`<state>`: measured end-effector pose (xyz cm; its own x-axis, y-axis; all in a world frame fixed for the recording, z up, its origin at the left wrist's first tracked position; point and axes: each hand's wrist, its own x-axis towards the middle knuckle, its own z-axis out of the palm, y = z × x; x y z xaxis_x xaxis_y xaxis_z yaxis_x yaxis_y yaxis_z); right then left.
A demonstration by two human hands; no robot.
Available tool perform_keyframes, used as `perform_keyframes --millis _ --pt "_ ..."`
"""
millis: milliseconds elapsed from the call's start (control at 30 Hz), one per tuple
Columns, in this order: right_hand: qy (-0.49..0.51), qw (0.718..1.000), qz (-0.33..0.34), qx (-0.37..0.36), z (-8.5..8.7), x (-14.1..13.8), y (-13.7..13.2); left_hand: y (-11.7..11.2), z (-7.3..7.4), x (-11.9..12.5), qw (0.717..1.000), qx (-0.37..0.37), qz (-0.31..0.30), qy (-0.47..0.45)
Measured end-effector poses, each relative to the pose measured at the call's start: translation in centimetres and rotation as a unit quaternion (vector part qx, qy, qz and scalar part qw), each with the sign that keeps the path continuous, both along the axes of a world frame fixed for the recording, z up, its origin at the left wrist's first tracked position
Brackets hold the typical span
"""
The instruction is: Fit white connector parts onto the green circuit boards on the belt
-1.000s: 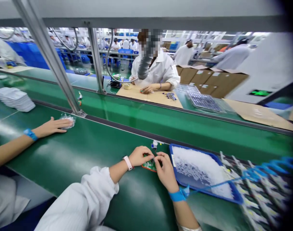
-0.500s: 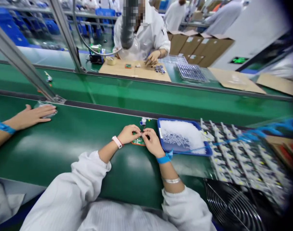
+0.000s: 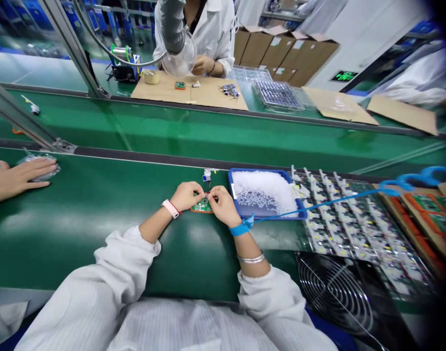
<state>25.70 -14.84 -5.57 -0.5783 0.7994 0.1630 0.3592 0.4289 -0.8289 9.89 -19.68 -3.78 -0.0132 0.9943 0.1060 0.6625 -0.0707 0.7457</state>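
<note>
A small green circuit board lies on the green work surface in front of me. My left hand pinches its left side with curled fingers. My right hand, with a blue wrist strap, is closed over its right edge, fingertips meeting the left hand's. A small white and blue part with thin wires sits just beyond the board. Right of my hands stands a blue tray holding white foam and several small parts.
Rows of small white components lie right of the tray, with a black fan grille near me. A neighbour's hand rests on a plastic bag at left. Across the conveyor a person in white works at a cardboard mat.
The view has tilted down and moved nearer, so my sleeves and the fan grille show. My hands stay pinched on the board. The neighbour's hand stays on the bag.
</note>
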Motion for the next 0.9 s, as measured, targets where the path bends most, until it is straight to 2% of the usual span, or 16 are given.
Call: perform_keyframes --millis 167,300,367,433,533,633,700,767,833,900 --pt "0.026 0.999 -0.026 0.015 0.3 -0.1 -0.8 -1.5 0.1 0.4 0.998 0.045 0.023 0.044" --pt "0.069 0.994 -0.048 0.072 2.4 1.1 -1.3 -3.5 0.0 0.1 0.980 0.079 -0.078 0.163" --pt "0.065 0.987 -0.082 0.120 3.4 2.8 -0.8 -4.1 0.1 -0.3 0.970 0.081 -0.100 0.208" --pt "0.036 0.976 -0.145 0.161 3.8 5.4 0.3 -4.3 0.3 -0.8 0.969 0.074 -0.105 0.212" --pt "-0.050 0.952 -0.240 0.185 2.9 10.1 2.4 -3.9 0.7 -1.5 0.987 0.043 -0.070 0.135" --pt "-0.158 0.928 -0.288 0.178 1.1 14.1 4.0 -2.0 1.1 -3.0 0.999 0.003 0.012 -0.042" --pt "-0.203 0.913 -0.306 0.178 0.1 15.6 4.5 0.3 1.5 -4.5 0.984 0.009 0.074 -0.163" --pt "-0.227 0.903 -0.319 0.180 -0.4 16.4 4.7 3.3 2.0 -6.2 0.961 0.060 0.135 -0.233" --pt "-0.239 0.892 -0.337 0.184 -0.4 16.6 5.0 6.3 2.5 -7.9 0.944 0.131 0.193 -0.232" --pt "-0.240 0.878 -0.366 0.194 -0.1 16.4 5.3 9.0 2.8 -9.4 0.940 0.188 0.238 -0.158"
